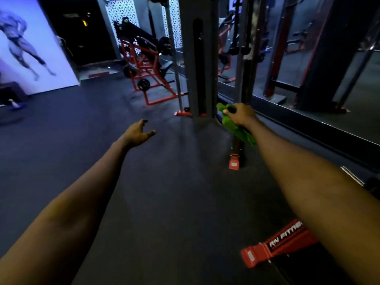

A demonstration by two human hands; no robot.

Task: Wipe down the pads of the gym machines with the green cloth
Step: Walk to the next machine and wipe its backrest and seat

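Right of centre, my right grip (239,115) clenches the crumpled green cloth (238,129), which trails below it; my left grip (138,133) hovers loose-fingered, holding nothing, over dark gym floor (174,192) beside a mirrored wall (304,64).

Soft, crumpled green cloth (236,128) just right of the matt grey metal column (197,58). Beneath the column, matt, fine-grained dark floor (164,182). Right of it, glossy mirror (298,64). Behind-left, red-painted metal frame (162,100).
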